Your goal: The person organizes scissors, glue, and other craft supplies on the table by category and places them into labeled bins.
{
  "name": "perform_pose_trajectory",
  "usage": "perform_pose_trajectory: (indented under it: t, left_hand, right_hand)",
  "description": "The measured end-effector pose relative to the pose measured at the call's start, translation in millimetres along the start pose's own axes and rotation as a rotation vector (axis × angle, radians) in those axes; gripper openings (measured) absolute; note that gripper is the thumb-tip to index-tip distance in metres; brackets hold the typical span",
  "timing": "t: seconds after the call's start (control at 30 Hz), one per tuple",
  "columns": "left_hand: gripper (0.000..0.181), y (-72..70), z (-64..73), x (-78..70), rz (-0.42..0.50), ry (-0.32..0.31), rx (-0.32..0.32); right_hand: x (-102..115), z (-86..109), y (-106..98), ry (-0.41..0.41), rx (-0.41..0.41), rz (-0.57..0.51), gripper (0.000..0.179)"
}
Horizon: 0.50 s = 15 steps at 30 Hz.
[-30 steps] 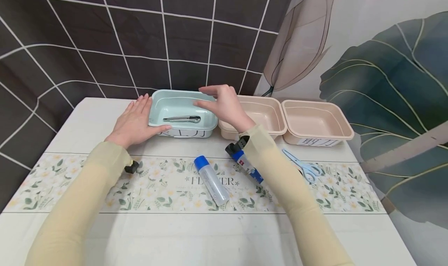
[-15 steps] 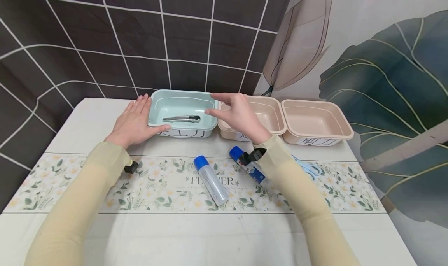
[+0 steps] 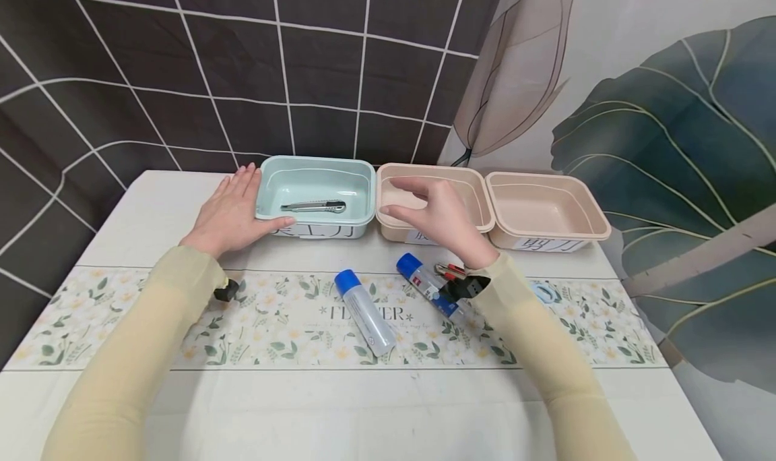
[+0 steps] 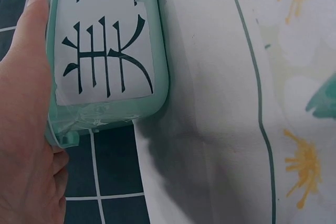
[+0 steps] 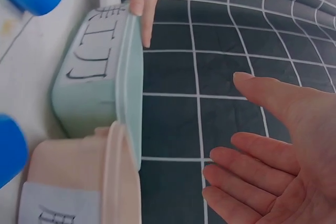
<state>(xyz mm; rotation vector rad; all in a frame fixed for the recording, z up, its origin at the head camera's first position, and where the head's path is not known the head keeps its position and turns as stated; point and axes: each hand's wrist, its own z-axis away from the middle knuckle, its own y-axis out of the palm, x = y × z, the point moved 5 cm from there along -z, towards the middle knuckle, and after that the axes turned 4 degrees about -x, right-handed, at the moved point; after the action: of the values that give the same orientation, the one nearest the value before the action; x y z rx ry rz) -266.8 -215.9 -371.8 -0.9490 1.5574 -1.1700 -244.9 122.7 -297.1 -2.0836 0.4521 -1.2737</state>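
My left hand (image 3: 233, 215) rests along the left side of a light blue plastic bin (image 3: 321, 171), fingers extended and thumb at its front rim. Inside that bin lies a grey utility knife (image 3: 314, 206). The left wrist view shows the hand (image 4: 26, 98) beside the bin's labelled front (image 4: 100, 51). Over the middle pink bin (image 3: 479, 201) hovers my right hand (image 3: 442, 215), thumb and fingers apart, with nothing between them. In the right wrist view its palm (image 5: 294, 182) and spread thumb are bare.
Another pink bin (image 3: 548, 205) stands at the right of the row. In front lie a clear blue-capped glue bottle (image 3: 366, 313), a blue-capped tube (image 3: 418, 279), a red-and-silver object (image 3: 450, 271) and light blue scissors (image 3: 545, 292), both partly hidden by the right arm.
My right hand has moved right, from over the blue bin to over the middle pink bin. The red-and-silver object has come into view. My left hand has stayed put.
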Motion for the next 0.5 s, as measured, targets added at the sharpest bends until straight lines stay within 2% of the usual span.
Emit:
perform_pose_trajectory:
  t: [0.3,0.5]
  left_hand:
    - [0.122,-0.4,0.1,0.0,0.000,0.001,0.000]
    - [0.122,0.4,-0.7,0.7,0.002,0.001,-0.004]
  right_hand:
    - [-13.9,19.6,-9.3,-0.026,-0.032,0.050,0.055]
    - [-23.0,30.8,-15.9,0.001,-0.048,0.058,0.054]
